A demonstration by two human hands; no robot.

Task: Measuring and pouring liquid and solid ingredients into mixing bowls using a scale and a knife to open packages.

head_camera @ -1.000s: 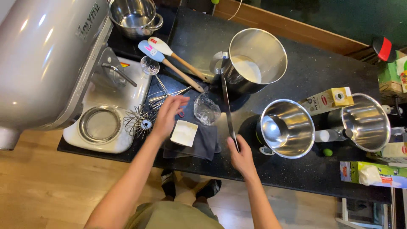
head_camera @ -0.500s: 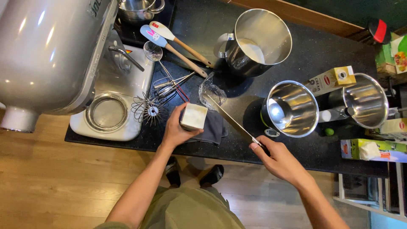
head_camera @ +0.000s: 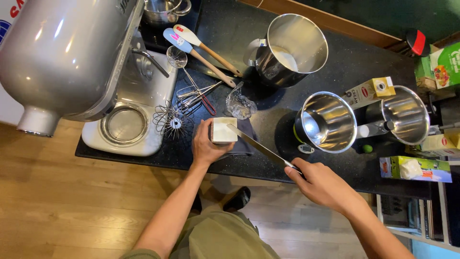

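My left hand [head_camera: 206,146] grips a pale rectangular block [head_camera: 224,130], like butter or cream cheese, held over a dark cloth [head_camera: 245,143] on the black counter [head_camera: 335,52]. In my right hand [head_camera: 321,184] is a long knife [head_camera: 258,147], gripped by the handle at the counter's near edge. The blade runs up and left, and its tip rests at the block's right edge. A crumpled clear wrapper [head_camera: 238,104] lies just beyond the block.
A silver stand mixer [head_camera: 67,57] fills the left, with a whisk attachment [head_camera: 171,122] by its base. Two spatulas [head_camera: 201,48], a small strainer [head_camera: 178,58] and three steel bowls [head_camera: 292,48] [head_camera: 327,122] [head_camera: 405,115] sit beyond. Cartons [head_camera: 371,91] stand right.
My left hand lifted the block off the cloth and now holds it upright. The knife swung from lying along the counter to angle against the block. The view moved closer.
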